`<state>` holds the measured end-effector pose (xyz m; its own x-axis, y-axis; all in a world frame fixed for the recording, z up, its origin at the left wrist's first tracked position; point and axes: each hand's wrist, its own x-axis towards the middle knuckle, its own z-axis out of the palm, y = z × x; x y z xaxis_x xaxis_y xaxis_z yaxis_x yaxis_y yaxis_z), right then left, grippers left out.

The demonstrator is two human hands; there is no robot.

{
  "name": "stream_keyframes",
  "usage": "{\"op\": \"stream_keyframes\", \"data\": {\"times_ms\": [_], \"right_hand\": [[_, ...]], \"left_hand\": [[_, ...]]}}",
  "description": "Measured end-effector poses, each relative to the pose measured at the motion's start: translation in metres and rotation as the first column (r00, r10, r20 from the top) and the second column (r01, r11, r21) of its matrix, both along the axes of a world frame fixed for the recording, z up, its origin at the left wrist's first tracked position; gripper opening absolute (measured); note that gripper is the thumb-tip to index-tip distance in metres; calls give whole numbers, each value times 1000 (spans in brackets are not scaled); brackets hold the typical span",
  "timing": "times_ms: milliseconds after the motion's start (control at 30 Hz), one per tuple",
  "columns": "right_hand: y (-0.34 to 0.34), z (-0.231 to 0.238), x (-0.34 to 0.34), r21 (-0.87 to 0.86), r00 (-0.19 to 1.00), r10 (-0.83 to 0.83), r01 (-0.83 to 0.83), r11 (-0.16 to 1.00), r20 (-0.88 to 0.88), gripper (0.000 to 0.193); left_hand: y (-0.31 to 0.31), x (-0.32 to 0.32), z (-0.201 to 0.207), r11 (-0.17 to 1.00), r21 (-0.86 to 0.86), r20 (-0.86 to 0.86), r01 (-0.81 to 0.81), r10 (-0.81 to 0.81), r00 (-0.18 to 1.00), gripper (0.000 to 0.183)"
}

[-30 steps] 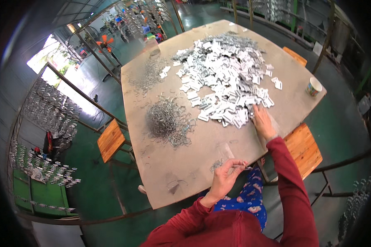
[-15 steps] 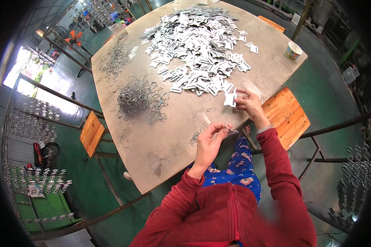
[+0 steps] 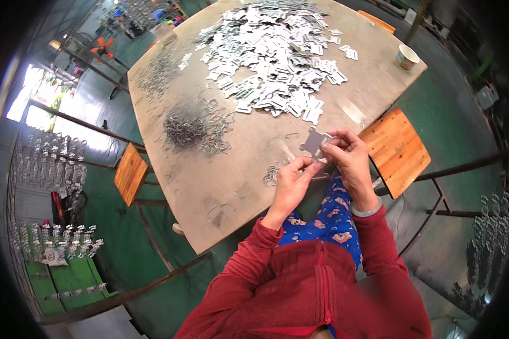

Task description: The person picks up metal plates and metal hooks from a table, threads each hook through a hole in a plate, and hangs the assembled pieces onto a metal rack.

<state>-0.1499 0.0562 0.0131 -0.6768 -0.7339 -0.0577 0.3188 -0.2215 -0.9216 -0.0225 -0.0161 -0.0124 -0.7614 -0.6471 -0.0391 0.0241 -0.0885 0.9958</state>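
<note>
Right hand (image 3: pixel 352 161) has just carried a flat metal plate (image 3: pixel 311 141) from the near edge of the plate pile (image 3: pixel 271 62) back to the left hand (image 3: pixel 290 186); the two hands were apart half a second ago, now they meet. Plate looks grey now, bright white before, so probably tilted differently. It sits over the counter (image 3: pixel 246 186) by its near edge, clamped between right thumb and fingers. Left thumb and index are pinched together beside the plate's lower end; too small to tell what they grip. Reads as pick-up over, two-handed handling on. Small hook cluster (image 3: pixel 271 176) lies just beside the left hand, bigger hook heap (image 3: pixel 189 130) farther left. Paper cup (image 3: pixel 406 57) at the far right corner, well apart from the hands.
</note>
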Motion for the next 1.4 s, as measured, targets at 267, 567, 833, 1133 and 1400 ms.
{"op": "stream_keyframes", "data": {"times_ms": [267, 567, 833, 1133, 1400], "right_hand": [[14, 19, 23, 102, 949, -111, 147, 984, -296, 19], [21, 22, 22, 80, 960, -99, 124, 989, -262, 19], [33, 25, 29, 56, 962, -126, 144, 988, -243, 19], [44, 36, 28, 38, 939, -147, 167, 985, -311, 21], [64, 21, 22, 42, 935, -150, 172, 984, -321, 24]], "left_hand": [[-13, 11, -10, 984, -149, -74, -98, 88, 993, 24], [-210, 31, -65, 398, -900, 133, -179, 641, 756, 14], [-195, 29, -73, 230, -961, 266, 153, 620, 738, 12], [-128, 80, 2, 445, -893, 225, 64, 319, 920, 10], [-86, 112, -17, 616, -725, 504, 309, 168, 847, 10]]}}
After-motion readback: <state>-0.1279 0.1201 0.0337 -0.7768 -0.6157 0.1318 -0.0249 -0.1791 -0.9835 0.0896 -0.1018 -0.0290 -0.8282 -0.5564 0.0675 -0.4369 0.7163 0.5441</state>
